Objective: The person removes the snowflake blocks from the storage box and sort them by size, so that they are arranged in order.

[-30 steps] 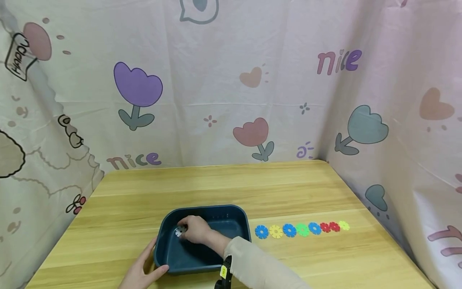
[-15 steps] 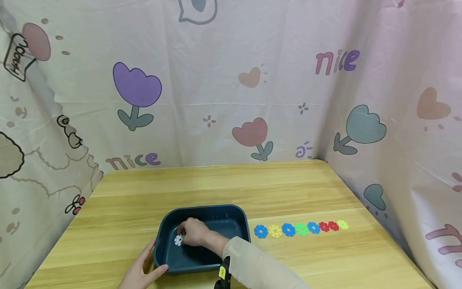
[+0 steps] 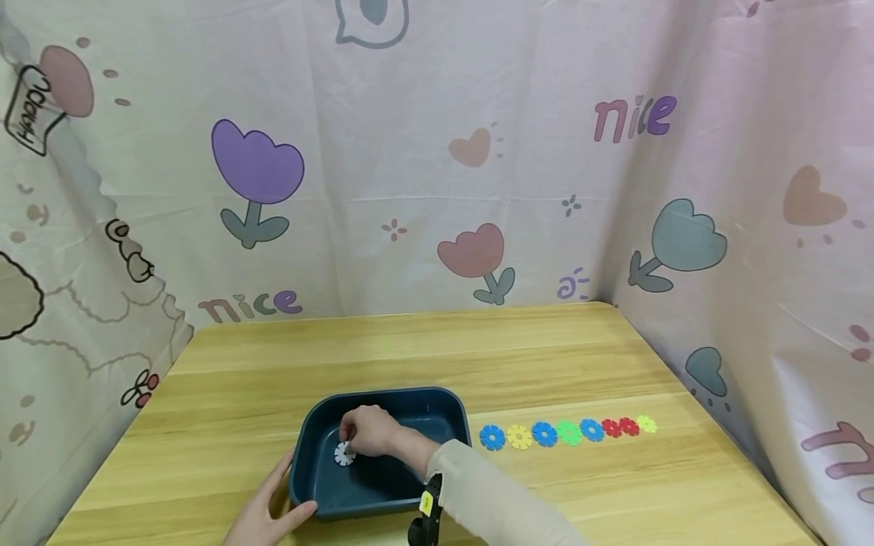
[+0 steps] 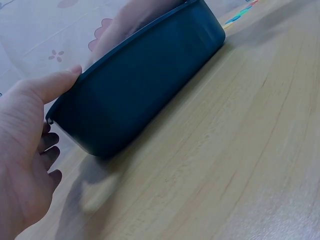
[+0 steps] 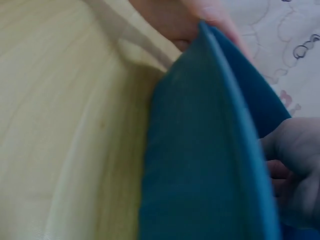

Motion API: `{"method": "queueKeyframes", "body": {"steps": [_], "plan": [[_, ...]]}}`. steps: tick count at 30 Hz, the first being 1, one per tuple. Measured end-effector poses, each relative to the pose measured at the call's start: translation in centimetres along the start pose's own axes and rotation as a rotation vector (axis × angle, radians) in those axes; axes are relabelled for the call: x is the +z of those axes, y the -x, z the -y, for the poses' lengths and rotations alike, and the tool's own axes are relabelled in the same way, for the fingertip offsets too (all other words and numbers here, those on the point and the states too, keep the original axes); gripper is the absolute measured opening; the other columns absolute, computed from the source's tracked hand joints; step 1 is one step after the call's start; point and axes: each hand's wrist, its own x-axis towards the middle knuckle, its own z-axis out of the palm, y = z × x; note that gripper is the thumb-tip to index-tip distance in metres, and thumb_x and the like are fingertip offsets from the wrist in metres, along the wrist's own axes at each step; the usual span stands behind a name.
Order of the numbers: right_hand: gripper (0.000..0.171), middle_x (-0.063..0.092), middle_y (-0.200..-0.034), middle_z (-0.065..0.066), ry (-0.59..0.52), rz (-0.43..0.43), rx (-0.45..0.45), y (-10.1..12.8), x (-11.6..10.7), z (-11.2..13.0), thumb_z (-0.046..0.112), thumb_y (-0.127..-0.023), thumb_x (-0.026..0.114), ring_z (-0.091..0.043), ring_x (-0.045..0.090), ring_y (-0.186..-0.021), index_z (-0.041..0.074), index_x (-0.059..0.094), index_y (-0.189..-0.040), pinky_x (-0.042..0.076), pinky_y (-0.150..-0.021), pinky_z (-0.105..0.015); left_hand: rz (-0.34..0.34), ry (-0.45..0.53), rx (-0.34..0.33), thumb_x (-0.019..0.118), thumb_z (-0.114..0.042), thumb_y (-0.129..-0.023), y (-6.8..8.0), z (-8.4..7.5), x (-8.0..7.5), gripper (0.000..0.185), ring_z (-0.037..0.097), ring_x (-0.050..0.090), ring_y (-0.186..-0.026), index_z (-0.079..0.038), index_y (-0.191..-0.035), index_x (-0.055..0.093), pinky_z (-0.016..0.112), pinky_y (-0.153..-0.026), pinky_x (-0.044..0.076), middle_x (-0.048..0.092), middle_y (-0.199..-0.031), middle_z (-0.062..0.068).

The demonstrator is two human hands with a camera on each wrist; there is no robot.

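A dark blue rectangular tub stands on the wooden table. My left hand is spread around its near left corner, thumb along the front rim and fingers along the left wall. In the left wrist view the thumb rests on the rim. Inside the tub, my right hand has its fingers bent down and pinches a white flower-shaped plastic disc near the left end. The right wrist view shows that hand behind the tub wall, its fingertips hidden.
Right of the tub, several notched flower-shaped discs lie in a row, from a blue disc through yellow, green and red ones to a light yellow disc. A printed curtain hangs behind the table and along both sides.
My right hand has shifted slightly within the tub. The white disc now shows more fully below its fingertips. My left hand stays at the tub's corner.
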Motion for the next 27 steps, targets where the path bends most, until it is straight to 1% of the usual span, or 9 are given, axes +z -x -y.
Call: {"method": "queueKeyframes", "body": {"steps": [3, 5, 12, 18, 21, 23, 25, 27], "plan": [[0.009, 0.062, -0.076, 0.002, -0.083, 0.022, 0.008, 0.1, -0.6, -0.4, 0.002, -0.081, 0.069, -0.001, 0.050, -0.061, 0.009, 0.065, -0.083, 0.043, -0.054, -0.014, 0.005, 0.009, -0.015, 0.061, -0.050, -0.085, -0.1, -0.1, 0.1, 0.093, 0.055, 0.016, -0.132, -0.008, -0.150, 0.011, 0.069, -0.098, 0.026, 0.012, -0.150, 0.030], [0.008, 0.062, -0.076, 0.002, -0.116, 0.022, 0.007, 0.1, -1.2, -0.6, 0.002, -0.081, 0.069, -0.002, 0.050, -0.061, 0.009, 0.065, -0.084, 0.044, -0.054, -0.015, 0.005, 0.016, -0.017, 0.061, -0.050, -0.085, -0.1, -0.2, 0.1, 0.093, 0.055, 0.016, -0.132, -0.007, -0.150, 0.011, 0.069, -0.099, 0.025, 0.012, -0.150, 0.030], [0.008, 0.058, -0.070, 0.005, -0.214, 0.004, 0.018, 0.7, -3.1, -1.2, 0.001, -0.081, 0.069, -0.004, 0.053, -0.059, 0.007, 0.064, -0.084, 0.046, -0.054, -0.017, -0.024, -0.006, 0.024, 0.063, -0.048, -0.084, 0.0, -0.1, 0.2, 0.092, 0.054, 0.017, -0.133, -0.007, -0.150, 0.013, 0.069, -0.099, 0.025, 0.014, -0.151, 0.028], [0.007, 0.058, -0.070, 0.003, -0.331, -0.002, 0.015, 1.8, -4.6, -1.9, -0.001, -0.083, 0.067, -0.006, 0.053, -0.060, 0.004, 0.063, -0.086, 0.047, -0.054, -0.018, -0.031, -0.008, 0.028, 0.063, -0.048, -0.084, 0.0, 0.1, 0.1, 0.093, 0.054, 0.015, -0.133, -0.007, -0.150, 0.013, 0.071, -0.098, 0.025, 0.014, -0.151, 0.029], [0.006, 0.058, -0.071, 0.001, -0.387, -0.007, 0.015, 2.7, -5.2, -2.5, 0.000, -0.084, 0.065, -0.009, 0.055, -0.062, 0.004, 0.064, -0.088, 0.051, -0.057, -0.024, -0.032, 0.001, 0.042, 0.064, -0.046, -0.084, 0.1, 0.2, 0.1, 0.092, 0.054, 0.014, -0.133, -0.007, -0.151, 0.013, 0.071, -0.097, 0.026, 0.014, -0.151, 0.028], [0.006, 0.058, -0.072, 0.000, -0.420, -0.016, 0.021, 3.3, -5.6, -2.8, 0.001, -0.085, 0.065, -0.011, 0.056, -0.064, 0.003, 0.064, -0.090, 0.053, -0.061, -0.031, -0.031, 0.012, 0.056, 0.064, -0.043, -0.085, 0.1, 0.3, 0.0, 0.091, 0.054, 0.013, -0.133, -0.008, -0.151, 0.013, 0.071, -0.097, 0.026, 0.014, -0.151, 0.028], [0.005, 0.059, -0.072, 0.000, -0.450, -0.029, 0.033, 4.0, -6.1, -3.2, 0.001, -0.085, 0.065, -0.013, 0.056, -0.065, 0.003, 0.064, -0.090, 0.054, -0.065, -0.039, -0.027, 0.015, 0.057, 0.063, -0.043, -0.085, 0.1, 0.3, 0.0, 0.090, 0.054, 0.013, -0.133, -0.008, -0.151, 0.012, 0.071, -0.096, 0.027, 0.013, -0.151, 0.028], [0.006, 0.058, -0.072, 0.000, -0.472, -0.043, 0.044, 4.7, -6.4, -3.7, 0.001, -0.085, 0.065, -0.013, 0.055, -0.065, 0.002, 0.064, -0.091, 0.054, -0.067, -0.044, -0.025, 0.019, 0.052, 0.063, -0.043, -0.085, 0.1, 0.3, 0.0, 0.090, 0.054, 0.013, -0.133, -0.009, -0.151, 0.012, 0.071, -0.096, 0.026, 0.013, -0.151, 0.028]]}}
